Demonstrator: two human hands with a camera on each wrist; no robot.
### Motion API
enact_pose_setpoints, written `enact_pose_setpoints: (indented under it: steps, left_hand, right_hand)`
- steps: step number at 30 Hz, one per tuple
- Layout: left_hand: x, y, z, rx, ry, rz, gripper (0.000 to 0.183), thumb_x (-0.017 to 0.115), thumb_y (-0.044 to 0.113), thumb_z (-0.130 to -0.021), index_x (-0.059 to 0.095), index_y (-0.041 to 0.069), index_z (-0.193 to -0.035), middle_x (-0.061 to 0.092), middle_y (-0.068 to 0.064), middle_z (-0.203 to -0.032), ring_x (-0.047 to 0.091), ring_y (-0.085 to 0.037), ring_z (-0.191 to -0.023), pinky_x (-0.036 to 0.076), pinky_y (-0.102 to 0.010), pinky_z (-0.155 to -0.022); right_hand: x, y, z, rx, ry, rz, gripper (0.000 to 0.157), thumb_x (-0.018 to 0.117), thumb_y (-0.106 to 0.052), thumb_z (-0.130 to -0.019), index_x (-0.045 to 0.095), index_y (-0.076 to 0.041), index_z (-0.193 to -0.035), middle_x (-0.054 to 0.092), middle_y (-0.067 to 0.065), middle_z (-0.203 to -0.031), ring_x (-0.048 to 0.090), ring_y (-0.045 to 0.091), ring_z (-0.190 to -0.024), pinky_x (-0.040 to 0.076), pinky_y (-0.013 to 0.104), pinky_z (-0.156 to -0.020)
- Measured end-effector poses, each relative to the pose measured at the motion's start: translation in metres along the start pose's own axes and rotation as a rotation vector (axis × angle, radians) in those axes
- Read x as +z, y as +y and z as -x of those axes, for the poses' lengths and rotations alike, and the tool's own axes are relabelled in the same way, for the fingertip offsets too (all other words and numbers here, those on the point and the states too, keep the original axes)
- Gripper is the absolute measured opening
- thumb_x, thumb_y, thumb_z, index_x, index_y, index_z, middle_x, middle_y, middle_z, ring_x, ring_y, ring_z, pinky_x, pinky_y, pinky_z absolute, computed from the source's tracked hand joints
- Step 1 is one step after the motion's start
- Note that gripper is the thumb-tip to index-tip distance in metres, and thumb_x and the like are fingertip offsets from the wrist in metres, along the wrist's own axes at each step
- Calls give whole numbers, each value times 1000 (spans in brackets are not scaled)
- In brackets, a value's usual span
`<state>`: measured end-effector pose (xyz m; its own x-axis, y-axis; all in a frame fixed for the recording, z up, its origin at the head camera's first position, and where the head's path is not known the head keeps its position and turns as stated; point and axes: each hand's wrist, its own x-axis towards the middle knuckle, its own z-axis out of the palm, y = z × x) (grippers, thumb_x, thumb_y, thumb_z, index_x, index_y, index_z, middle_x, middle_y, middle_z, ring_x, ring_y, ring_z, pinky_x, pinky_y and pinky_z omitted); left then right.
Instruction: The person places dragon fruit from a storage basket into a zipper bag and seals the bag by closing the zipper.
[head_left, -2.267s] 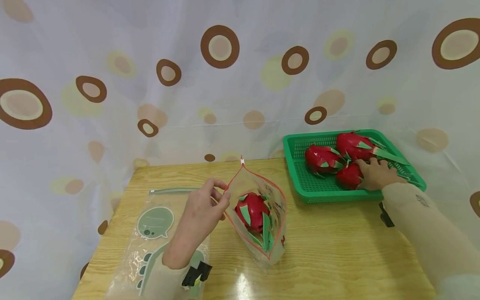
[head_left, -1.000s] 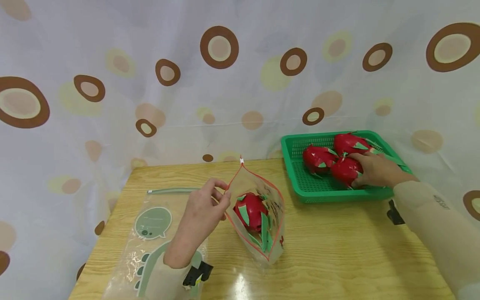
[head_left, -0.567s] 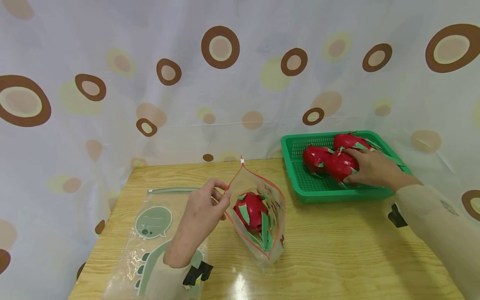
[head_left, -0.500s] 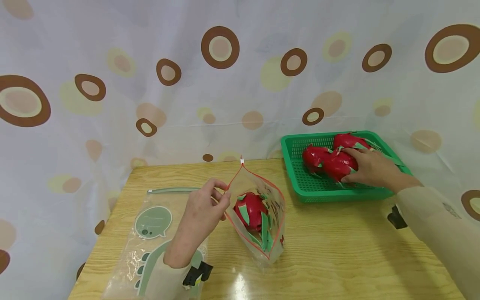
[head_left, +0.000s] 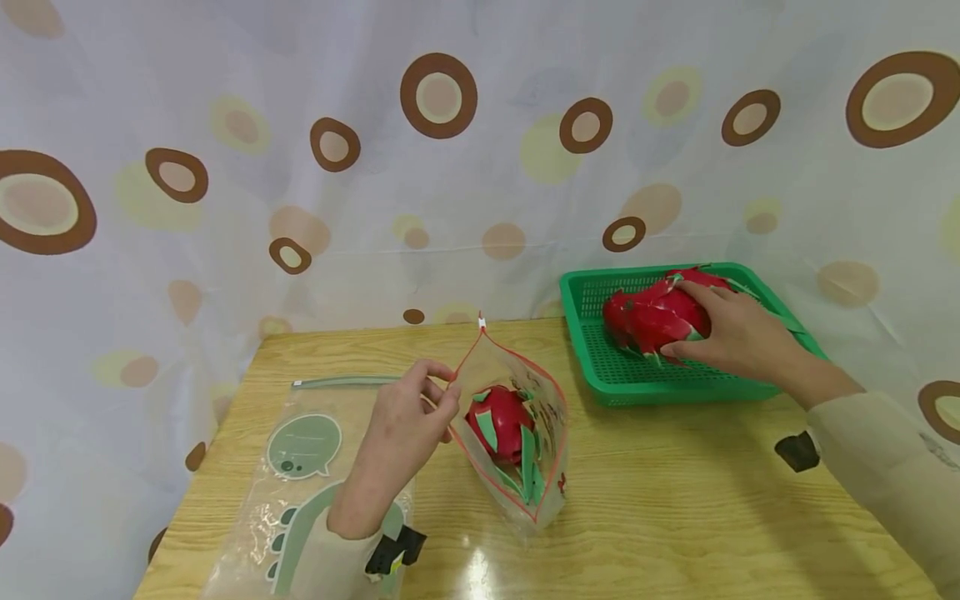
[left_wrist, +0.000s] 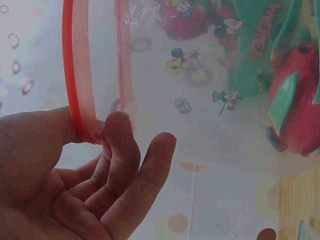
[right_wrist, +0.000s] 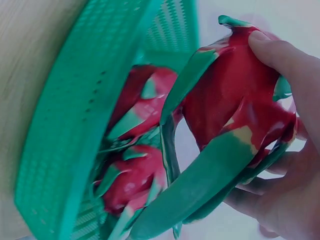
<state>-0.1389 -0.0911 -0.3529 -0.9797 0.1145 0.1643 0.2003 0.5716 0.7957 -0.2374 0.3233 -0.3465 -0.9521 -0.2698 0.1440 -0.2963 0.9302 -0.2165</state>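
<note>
My right hand (head_left: 738, 333) grips a red dragon fruit (right_wrist: 230, 95) with green leaf flaps, lifted just above the green basket (head_left: 675, 389). Two more dragon fruits (right_wrist: 130, 185) lie inside the basket, partly covered by the held one in the head view. Between thumb and fingers, my left hand (head_left: 408, 417) pinches the red-edged mouth of a clear zip bag (head_left: 551, 417), keeping it spread. Inside that bag sits another dragon fruit (head_left: 504, 423). Small cartoon prints show on the bag's wall in the left wrist view.
A second clear zip bag (head_left: 303, 446) with a green dinosaur print lies flat on the wooden table (head_left: 660, 500), partly under my left forearm. Behind the table hangs a pale curtain (head_left: 360, 275) with brown and beige spots.
My right hand has reached into the basket, taken hold of a dragon fruit and raised it, drawing it a little left. My left hand and the bag have stayed in place.
</note>
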Motion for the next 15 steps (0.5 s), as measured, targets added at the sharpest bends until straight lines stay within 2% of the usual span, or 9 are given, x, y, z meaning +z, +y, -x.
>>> enact_pose_setpoints:
  steps: [3,8,15]
  left_hand:
    - [0,0,0,2,2,-4,21,61,17,-96,61,8,-115,66,3,-73,61,-8,-49,46,-25,-43]
    - [0,0,0,0,2,-7,20,62,17,-96,61,9,-114,67,1,-74,61,-7,-49,45,-25,-42]
    - [0,-1,0,-9,-1,-1,19,62,17,-96,61,11,-113,67,1,-74,61,-8,-49,45,-26,-42]
  right_hand:
    - [-6,-11,2,-8,25,-15,96,76,-55,-79,36,-1,-148,52,28,-134,51,46,-115,57,57,-81]
    - [-12,-26,5,2,39,-48,95,75,-56,-80,37,-2,-147,55,26,-131,55,44,-110,58,54,-78]
    - [-19,-43,8,62,3,-168,97,73,-56,-82,30,-3,-151,50,24,-135,50,43,-114,55,58,-84]
